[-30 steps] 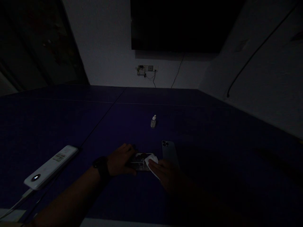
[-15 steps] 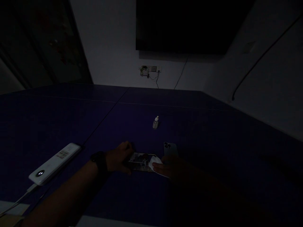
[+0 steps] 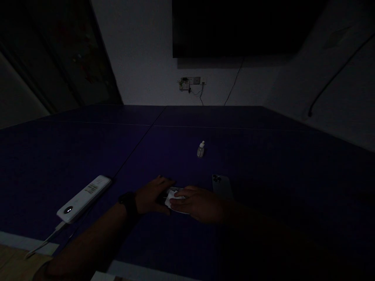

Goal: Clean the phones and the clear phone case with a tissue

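A flat, phone-sized object (image 3: 178, 189) with a glossy, patterned face lies on the dark blue table, mostly covered by my hands. My left hand (image 3: 154, 195), with a dark watch on the wrist, is closed round its left end, thumb on the near side and fingers on the far side. In my right hand (image 3: 199, 203) is a crumpled white wipe (image 3: 170, 198), pressed flat onto the object's face under the fingertips. Just right of it a phone (image 3: 222, 185) lies with its camera lenses up, partly behind my right forearm.
A small dropper bottle (image 3: 200, 150) stands upright beyond my hands. To the left lies a white power bank (image 3: 84, 198) with a lit display and a white cable (image 3: 43, 244). The blue table (image 3: 164, 148) reaches a wall with sockets (image 3: 193, 80) and a dark screen (image 3: 234, 29). Light is dim.
My right hand has slid left across the object with the white wipe, close to my left hand. The view has turned slightly left, so things appear shifted right.
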Tool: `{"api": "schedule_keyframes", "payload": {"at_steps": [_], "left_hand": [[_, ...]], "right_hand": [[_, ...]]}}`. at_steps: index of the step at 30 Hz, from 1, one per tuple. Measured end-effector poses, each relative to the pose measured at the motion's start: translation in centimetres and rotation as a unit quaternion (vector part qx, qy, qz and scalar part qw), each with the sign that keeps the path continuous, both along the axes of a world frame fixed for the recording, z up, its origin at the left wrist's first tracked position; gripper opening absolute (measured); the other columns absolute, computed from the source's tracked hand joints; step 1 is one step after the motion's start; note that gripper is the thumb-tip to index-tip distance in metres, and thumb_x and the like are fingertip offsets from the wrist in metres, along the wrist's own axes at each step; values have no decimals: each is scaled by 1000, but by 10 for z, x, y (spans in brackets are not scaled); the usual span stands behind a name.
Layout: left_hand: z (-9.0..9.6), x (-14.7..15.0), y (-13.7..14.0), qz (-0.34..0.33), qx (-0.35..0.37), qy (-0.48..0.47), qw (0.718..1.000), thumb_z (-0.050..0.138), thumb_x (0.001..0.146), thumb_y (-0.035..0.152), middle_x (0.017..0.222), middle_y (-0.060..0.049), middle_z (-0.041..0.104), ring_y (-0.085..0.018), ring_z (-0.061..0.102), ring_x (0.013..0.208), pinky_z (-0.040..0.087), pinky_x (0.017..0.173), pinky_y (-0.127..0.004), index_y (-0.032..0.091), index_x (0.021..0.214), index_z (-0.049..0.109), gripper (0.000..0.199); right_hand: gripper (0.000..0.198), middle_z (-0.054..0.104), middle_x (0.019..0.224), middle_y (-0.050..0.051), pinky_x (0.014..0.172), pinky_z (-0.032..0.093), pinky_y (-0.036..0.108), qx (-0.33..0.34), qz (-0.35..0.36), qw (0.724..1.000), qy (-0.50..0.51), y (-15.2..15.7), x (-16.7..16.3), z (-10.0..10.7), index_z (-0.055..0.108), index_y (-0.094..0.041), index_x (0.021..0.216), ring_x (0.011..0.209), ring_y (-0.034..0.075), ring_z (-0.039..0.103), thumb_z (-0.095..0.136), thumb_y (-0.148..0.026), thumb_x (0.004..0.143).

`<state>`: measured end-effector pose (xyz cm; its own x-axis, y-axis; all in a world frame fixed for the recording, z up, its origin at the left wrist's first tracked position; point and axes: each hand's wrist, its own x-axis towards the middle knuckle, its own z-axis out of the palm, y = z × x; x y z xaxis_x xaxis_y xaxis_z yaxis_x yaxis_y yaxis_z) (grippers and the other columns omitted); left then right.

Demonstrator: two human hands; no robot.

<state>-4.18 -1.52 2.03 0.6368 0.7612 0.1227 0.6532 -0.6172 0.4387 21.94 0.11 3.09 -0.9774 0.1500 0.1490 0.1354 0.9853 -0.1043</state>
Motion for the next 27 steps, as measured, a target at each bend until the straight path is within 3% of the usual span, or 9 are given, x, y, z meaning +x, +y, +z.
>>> {"api": "schedule_keyframes", "payload": {"at_steps": [6, 12, 18, 22, 27], "left_hand": [[-11, -9, -5, 43, 17, -11, 999, 76, 68, 72, 132, -11, 59, -35, 53, 127, 18, 119, -61, 27, 136, 53, 86], [-14, -12, -2, 45, 8, 29, 999, 73, 69, 75, 152, -14, 46, -39, 38, 143, 17, 118, -66, 28, 142, 49, 90], [-15, -13, -5, 73, 74, 48, 993, 68, 68, 82, 163, -11, 27, -45, 14, 150, 12, 115, -72, 31, 141, 51, 91], [-18, -12, -5, 74, 55, 57, 994, 66, 65, 85, 160, -10, 34, -44, 19, 149, 8, 115, -73, 33, 144, 47, 97], [-16, -11, -6, 78, 46, 48, 995, 68, 64, 84, 159, -8, 37, -40, 22, 149, -5, 116, -70, 36, 143, 47, 95]], "right_hand": [[42, 61, 139, 8, 103, 42, 38, -11, 6, 1000, 0, 0, -23, 10, 53, -22, 138, 128, 20, 52, 49, -13, 98], [44, 60, 140, 12, 96, 46, 42, -11, -6, 1000, 15, 3, 35, -6, 55, -18, 139, 126, 25, 55, 46, -14, 96], [48, 57, 143, 12, 101, 46, 40, -17, -57, 998, -13, -6, 83, -9, 47, -19, 146, 130, 24, 52, 42, -14, 98], [46, 57, 144, 12, 103, 44, 41, -16, -25, 999, -19, -3, 66, -9, 49, -16, 145, 132, 25, 51, 41, -15, 99], [45, 53, 148, 8, 109, 38, 41, -28, 8, 999, 11, 3, 9, -6, 49, -19, 144, 138, 21, 45, 41, -14, 100]]}}
